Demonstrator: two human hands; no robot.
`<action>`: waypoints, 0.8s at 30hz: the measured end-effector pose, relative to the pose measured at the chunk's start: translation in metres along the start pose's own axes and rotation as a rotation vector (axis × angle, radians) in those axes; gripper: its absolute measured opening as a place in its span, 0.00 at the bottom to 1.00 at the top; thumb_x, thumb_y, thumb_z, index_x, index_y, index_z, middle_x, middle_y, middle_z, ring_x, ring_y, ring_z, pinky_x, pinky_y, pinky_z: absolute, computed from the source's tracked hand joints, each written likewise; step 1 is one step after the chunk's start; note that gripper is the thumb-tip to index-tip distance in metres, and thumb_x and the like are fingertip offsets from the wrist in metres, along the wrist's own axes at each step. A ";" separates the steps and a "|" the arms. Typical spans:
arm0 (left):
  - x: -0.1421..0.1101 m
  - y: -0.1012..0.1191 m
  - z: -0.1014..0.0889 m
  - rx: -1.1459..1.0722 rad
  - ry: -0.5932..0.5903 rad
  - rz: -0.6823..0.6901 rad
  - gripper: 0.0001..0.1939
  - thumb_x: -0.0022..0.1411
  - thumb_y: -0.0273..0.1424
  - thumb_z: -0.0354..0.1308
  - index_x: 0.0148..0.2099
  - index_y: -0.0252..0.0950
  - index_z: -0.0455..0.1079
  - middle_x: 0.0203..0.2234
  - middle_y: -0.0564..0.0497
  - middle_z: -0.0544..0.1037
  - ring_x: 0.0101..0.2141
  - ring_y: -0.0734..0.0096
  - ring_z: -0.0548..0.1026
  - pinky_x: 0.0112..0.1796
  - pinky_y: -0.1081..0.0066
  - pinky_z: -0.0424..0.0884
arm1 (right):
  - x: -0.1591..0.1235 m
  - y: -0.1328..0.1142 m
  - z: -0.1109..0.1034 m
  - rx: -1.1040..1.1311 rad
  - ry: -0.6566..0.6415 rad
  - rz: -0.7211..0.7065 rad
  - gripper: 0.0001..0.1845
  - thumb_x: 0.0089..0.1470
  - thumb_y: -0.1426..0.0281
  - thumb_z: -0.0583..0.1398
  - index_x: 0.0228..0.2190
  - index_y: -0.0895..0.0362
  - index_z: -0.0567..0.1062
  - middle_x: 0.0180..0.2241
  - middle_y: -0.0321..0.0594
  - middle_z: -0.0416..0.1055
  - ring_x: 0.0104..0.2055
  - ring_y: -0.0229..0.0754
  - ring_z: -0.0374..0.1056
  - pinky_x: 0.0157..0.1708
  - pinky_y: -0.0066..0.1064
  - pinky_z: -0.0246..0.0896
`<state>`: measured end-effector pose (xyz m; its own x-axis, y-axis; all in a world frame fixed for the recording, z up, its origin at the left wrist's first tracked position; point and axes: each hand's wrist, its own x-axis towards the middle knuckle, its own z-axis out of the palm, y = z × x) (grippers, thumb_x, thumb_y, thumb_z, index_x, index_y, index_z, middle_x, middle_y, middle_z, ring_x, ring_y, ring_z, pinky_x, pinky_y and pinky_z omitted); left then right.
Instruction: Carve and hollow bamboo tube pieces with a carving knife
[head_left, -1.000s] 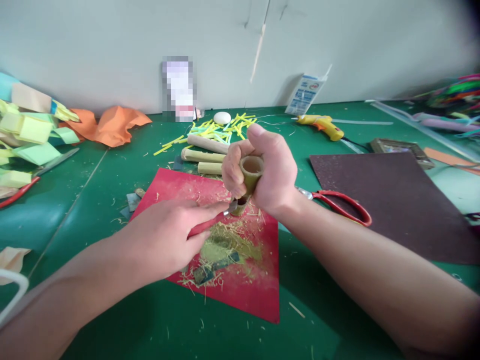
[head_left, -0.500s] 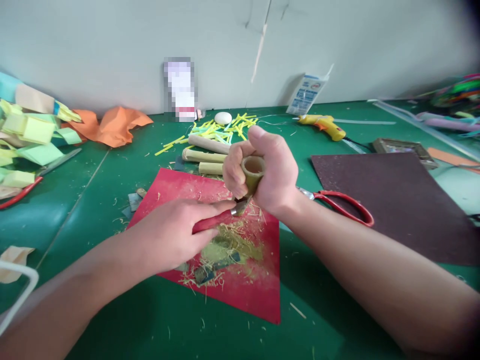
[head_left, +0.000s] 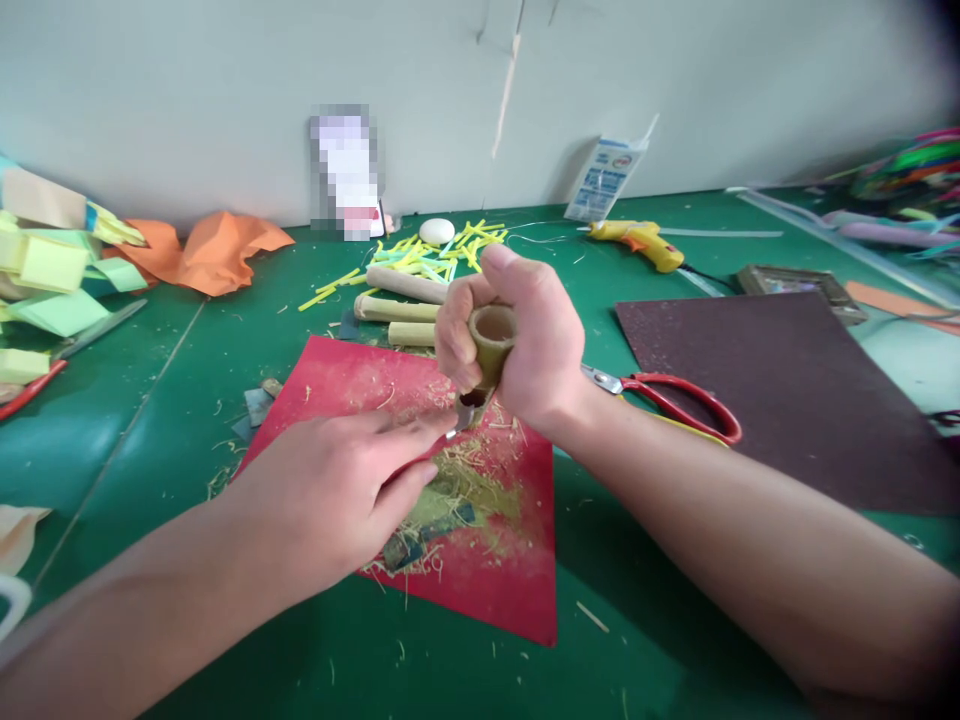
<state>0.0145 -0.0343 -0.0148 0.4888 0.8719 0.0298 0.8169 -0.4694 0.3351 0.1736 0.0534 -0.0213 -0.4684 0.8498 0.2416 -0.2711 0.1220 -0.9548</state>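
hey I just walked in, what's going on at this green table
A person is working on a hollow, bamboo-like tube. The right hand grips it upright, while the left hand holds a small metal-tipped tool, mostly hidden by the fingers, against its lower part. Below is a red sheet littered with shavings. More cut pieces lie behind it, and red-handled scissors lie by the right forearm.

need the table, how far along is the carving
Done: some scraping, given shavings on the red sheet. In hand: the right hand grips the tube; the left hand holds a blade at its notch. Remaining: probably more cutting, as the blade sits there; amount unclear.
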 end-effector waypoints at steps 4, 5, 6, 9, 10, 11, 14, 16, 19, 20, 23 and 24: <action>0.001 0.003 0.007 -0.058 0.028 -0.017 0.20 0.66 0.33 0.47 0.60 0.44 0.63 0.51 0.52 0.74 0.46 0.64 0.76 0.46 0.63 0.73 | -0.001 0.002 0.000 0.013 0.037 -0.016 0.30 0.60 0.54 0.43 0.14 0.54 0.65 0.10 0.34 0.55 0.13 0.36 0.51 0.15 0.30 0.46; 0.001 0.003 0.009 -0.059 0.038 -0.020 0.20 0.66 0.32 0.47 0.60 0.44 0.63 0.51 0.51 0.74 0.45 0.63 0.76 0.46 0.63 0.73 | -0.001 0.002 0.000 0.018 0.046 -0.023 0.30 0.60 0.54 0.44 0.14 0.54 0.65 0.10 0.34 0.56 0.14 0.37 0.51 0.15 0.31 0.46; 0.001 0.004 0.011 -0.057 0.050 -0.024 0.21 0.66 0.32 0.47 0.60 0.44 0.63 0.50 0.50 0.74 0.44 0.63 0.76 0.46 0.62 0.73 | -0.002 0.002 0.001 0.025 0.050 -0.025 0.29 0.60 0.54 0.45 0.14 0.54 0.65 0.10 0.34 0.56 0.14 0.37 0.52 0.15 0.31 0.46; 0.001 0.004 0.019 -0.062 0.080 -0.030 0.21 0.66 0.32 0.49 0.61 0.44 0.62 0.46 0.48 0.76 0.42 0.63 0.77 0.46 0.62 0.73 | -0.001 0.002 0.001 0.049 0.055 -0.014 0.28 0.58 0.54 0.48 0.13 0.55 0.65 0.10 0.34 0.56 0.14 0.36 0.52 0.15 0.30 0.46; 0.002 0.004 0.021 -0.065 0.086 -0.029 0.21 0.66 0.32 0.49 0.60 0.43 0.62 0.44 0.47 0.77 0.42 0.63 0.77 0.46 0.63 0.73 | -0.001 0.002 0.001 0.054 0.060 -0.011 0.28 0.58 0.54 0.49 0.13 0.55 0.65 0.10 0.34 0.56 0.13 0.36 0.52 0.15 0.30 0.46; 0.002 0.004 0.022 -0.063 0.092 -0.026 0.21 0.66 0.32 0.49 0.60 0.43 0.62 0.43 0.47 0.77 0.41 0.63 0.77 0.45 0.63 0.73 | -0.001 0.002 0.001 0.054 0.065 -0.014 0.28 0.59 0.55 0.48 0.13 0.55 0.65 0.10 0.34 0.55 0.13 0.36 0.52 0.15 0.30 0.46; 0.004 0.003 0.021 -0.036 0.099 -0.018 0.21 0.66 0.32 0.49 0.61 0.44 0.62 0.42 0.46 0.78 0.41 0.62 0.77 0.43 0.63 0.73 | 0.000 0.002 0.001 0.041 0.056 -0.021 0.29 0.59 0.55 0.45 0.13 0.55 0.65 0.09 0.34 0.55 0.13 0.36 0.52 0.14 0.29 0.45; 0.004 0.003 0.016 -0.005 0.078 -0.021 0.22 0.66 0.33 0.49 0.61 0.46 0.61 0.42 0.48 0.78 0.39 0.63 0.77 0.42 0.63 0.74 | 0.001 0.002 0.001 0.021 0.040 -0.012 0.30 0.59 0.55 0.45 0.12 0.54 0.64 0.09 0.34 0.54 0.13 0.36 0.52 0.14 0.29 0.45; 0.001 0.002 0.005 0.054 0.045 -0.022 0.21 0.66 0.33 0.48 0.60 0.48 0.63 0.43 0.51 0.78 0.38 0.64 0.78 0.38 0.66 0.74 | 0.002 0.001 0.002 -0.002 0.033 0.012 0.29 0.59 0.55 0.45 0.12 0.53 0.64 0.09 0.34 0.54 0.13 0.36 0.52 0.14 0.29 0.47; 0.000 0.002 0.002 0.071 0.040 -0.018 0.20 0.66 0.33 0.48 0.59 0.48 0.64 0.44 0.51 0.78 0.39 0.64 0.78 0.38 0.67 0.74 | 0.002 0.000 0.002 -0.009 0.037 0.017 0.30 0.59 0.54 0.45 0.12 0.53 0.64 0.09 0.34 0.54 0.13 0.36 0.52 0.15 0.29 0.48; -0.002 0.002 0.000 0.086 0.036 -0.005 0.20 0.66 0.33 0.48 0.59 0.47 0.64 0.48 0.53 0.76 0.41 0.64 0.77 0.39 0.67 0.74 | 0.001 0.000 0.004 -0.008 0.065 0.016 0.32 0.59 0.50 0.43 0.12 0.53 0.63 0.09 0.34 0.54 0.13 0.36 0.51 0.14 0.29 0.48; -0.002 0.002 0.001 0.083 0.035 -0.002 0.21 0.66 0.33 0.48 0.59 0.46 0.63 0.48 0.52 0.76 0.41 0.64 0.77 0.39 0.66 0.74 | 0.001 0.000 0.004 0.001 0.071 0.012 0.33 0.59 0.49 0.43 0.12 0.54 0.64 0.09 0.34 0.54 0.13 0.36 0.51 0.14 0.29 0.47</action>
<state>0.0157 -0.0371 -0.0148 0.4770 0.8767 0.0627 0.8414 -0.4761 0.2556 0.1699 0.0524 -0.0200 -0.4104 0.8856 0.2173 -0.2667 0.1113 -0.9573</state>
